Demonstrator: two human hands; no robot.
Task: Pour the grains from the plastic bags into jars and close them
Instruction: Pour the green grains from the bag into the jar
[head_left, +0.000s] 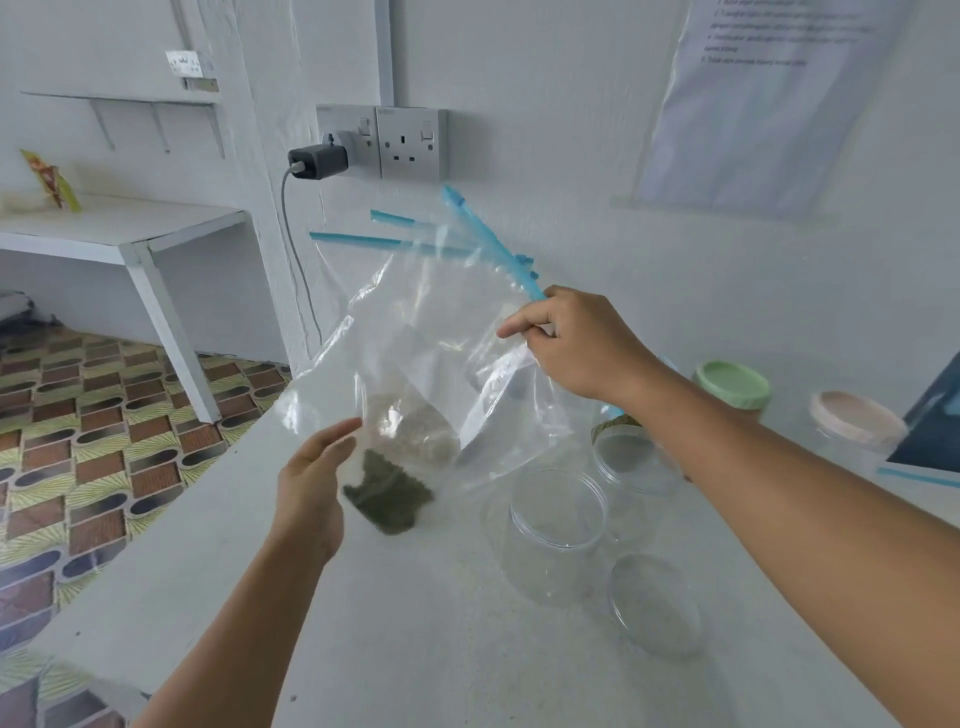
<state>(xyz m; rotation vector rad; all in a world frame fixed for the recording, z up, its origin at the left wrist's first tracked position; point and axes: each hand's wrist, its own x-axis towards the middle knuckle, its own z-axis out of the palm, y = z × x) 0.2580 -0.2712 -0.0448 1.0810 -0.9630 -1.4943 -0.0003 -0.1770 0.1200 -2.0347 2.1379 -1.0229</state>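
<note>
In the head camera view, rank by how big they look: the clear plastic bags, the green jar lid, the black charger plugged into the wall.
1. plastic bags, by far the largest.
2. green jar lid.
3. black charger.
The lid and charger look close, so their order is unsure.

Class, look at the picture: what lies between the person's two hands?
In the head view, the clear plastic bags stretch between the left hand and right hand, pale and green grains gathered at their bottom.

Wall sheet (769, 93) text blurred; dark object (930, 421) cut off right.
</note>
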